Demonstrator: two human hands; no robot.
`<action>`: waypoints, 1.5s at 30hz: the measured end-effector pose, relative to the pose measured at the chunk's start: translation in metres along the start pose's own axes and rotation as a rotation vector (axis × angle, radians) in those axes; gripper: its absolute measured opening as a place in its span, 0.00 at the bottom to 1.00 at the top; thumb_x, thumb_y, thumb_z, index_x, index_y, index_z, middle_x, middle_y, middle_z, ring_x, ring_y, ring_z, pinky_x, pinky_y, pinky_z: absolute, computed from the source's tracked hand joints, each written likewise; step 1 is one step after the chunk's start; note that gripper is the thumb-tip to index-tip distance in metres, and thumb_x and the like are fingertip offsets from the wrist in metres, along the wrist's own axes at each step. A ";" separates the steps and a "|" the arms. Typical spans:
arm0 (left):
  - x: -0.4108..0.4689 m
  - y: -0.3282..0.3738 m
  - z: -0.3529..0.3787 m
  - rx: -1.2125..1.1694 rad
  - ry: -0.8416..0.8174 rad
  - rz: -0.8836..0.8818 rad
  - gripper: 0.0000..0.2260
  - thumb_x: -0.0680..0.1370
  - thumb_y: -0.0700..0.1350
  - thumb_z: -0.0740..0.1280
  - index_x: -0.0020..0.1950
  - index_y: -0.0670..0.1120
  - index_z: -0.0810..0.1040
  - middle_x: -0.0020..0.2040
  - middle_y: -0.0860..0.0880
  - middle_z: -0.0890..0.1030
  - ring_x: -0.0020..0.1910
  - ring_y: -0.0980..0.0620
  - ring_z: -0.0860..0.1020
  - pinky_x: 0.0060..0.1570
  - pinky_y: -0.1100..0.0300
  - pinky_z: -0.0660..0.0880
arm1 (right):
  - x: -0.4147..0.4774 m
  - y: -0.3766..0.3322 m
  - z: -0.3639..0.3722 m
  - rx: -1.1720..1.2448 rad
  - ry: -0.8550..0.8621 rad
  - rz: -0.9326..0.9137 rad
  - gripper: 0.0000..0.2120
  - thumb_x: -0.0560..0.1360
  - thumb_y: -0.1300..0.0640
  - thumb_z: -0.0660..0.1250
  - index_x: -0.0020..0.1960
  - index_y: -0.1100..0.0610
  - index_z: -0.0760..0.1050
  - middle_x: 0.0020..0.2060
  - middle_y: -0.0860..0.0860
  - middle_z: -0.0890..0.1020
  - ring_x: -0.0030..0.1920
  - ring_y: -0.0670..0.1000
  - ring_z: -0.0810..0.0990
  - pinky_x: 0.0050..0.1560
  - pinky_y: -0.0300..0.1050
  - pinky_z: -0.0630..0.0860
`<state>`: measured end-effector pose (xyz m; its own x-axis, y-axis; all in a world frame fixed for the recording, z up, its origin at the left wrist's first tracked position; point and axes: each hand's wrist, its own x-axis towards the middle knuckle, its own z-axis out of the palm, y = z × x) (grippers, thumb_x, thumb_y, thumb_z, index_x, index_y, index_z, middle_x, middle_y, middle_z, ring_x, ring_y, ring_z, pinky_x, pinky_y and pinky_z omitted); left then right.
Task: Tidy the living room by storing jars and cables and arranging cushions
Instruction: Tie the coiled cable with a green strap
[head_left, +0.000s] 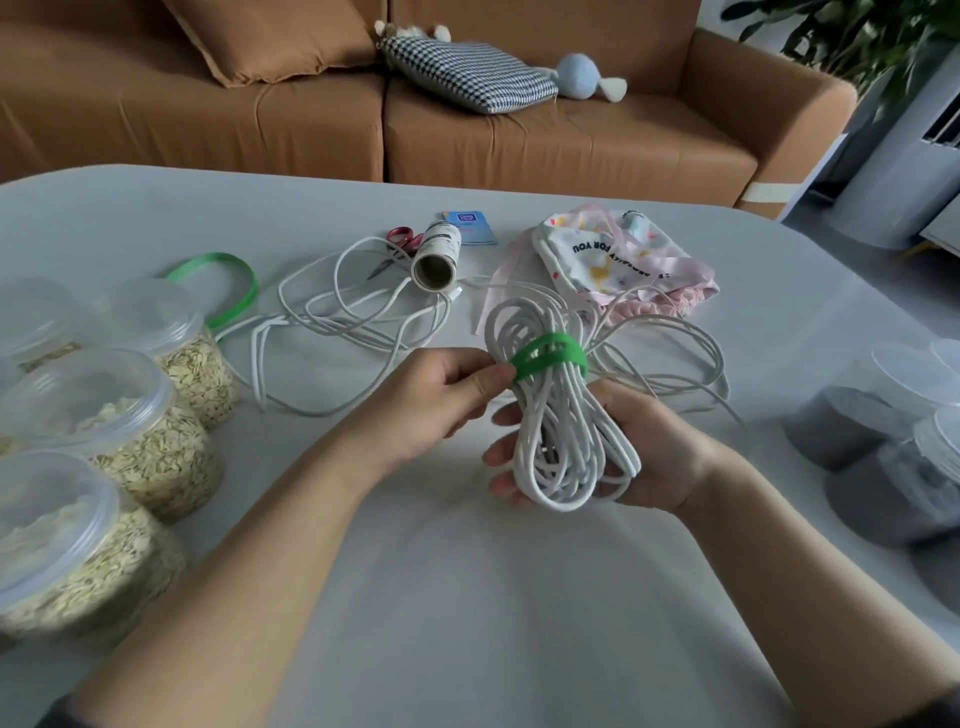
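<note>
A grey table (467, 597) stands before a brown sofa (571, 140). Above the table's middle, the right hand (660, 452) grips a coiled white cable (558, 441), fingers curled beneath the loops. A green strap (550, 358) is wrapped around the coil's upper part; the left hand (441, 395) pinches the strap's end. A second white cable (353, 312) lies loose on the table behind. Lidded jars of oats (156, 447) stand at left, grey-filled jars (852, 426) at right. A checked cushion (467, 75) lies on the sofa seat.
</note>
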<state>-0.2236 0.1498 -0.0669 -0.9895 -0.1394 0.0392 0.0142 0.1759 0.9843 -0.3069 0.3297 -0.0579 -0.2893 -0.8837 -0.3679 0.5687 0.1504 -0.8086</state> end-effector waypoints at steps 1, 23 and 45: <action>0.001 -0.002 0.001 0.032 0.040 0.009 0.11 0.79 0.47 0.65 0.41 0.42 0.78 0.24 0.56 0.67 0.25 0.56 0.62 0.25 0.66 0.60 | -0.001 -0.001 -0.001 -0.014 0.031 0.005 0.18 0.74 0.54 0.58 0.51 0.63 0.82 0.50 0.65 0.82 0.50 0.63 0.83 0.54 0.56 0.79; 0.008 -0.008 -0.008 0.007 0.185 0.114 0.12 0.71 0.56 0.68 0.34 0.49 0.77 0.28 0.49 0.71 0.29 0.49 0.66 0.31 0.59 0.62 | 0.009 0.003 0.002 0.211 -0.004 -0.181 0.25 0.53 0.57 0.73 0.50 0.62 0.79 0.40 0.57 0.79 0.38 0.54 0.78 0.41 0.46 0.76; 0.004 -0.002 0.005 -0.099 0.392 -0.096 0.14 0.76 0.45 0.71 0.31 0.49 0.74 0.34 0.50 0.83 0.42 0.48 0.81 0.43 0.57 0.70 | 0.002 -0.008 0.002 -0.257 0.203 -0.180 0.14 0.70 0.54 0.70 0.54 0.57 0.78 0.42 0.54 0.82 0.41 0.50 0.81 0.43 0.46 0.78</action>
<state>-0.2279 0.1535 -0.0699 -0.8574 -0.5146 -0.0099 -0.0428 0.0520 0.9977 -0.3107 0.3255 -0.0514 -0.5287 -0.8041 -0.2718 0.2902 0.1297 -0.9481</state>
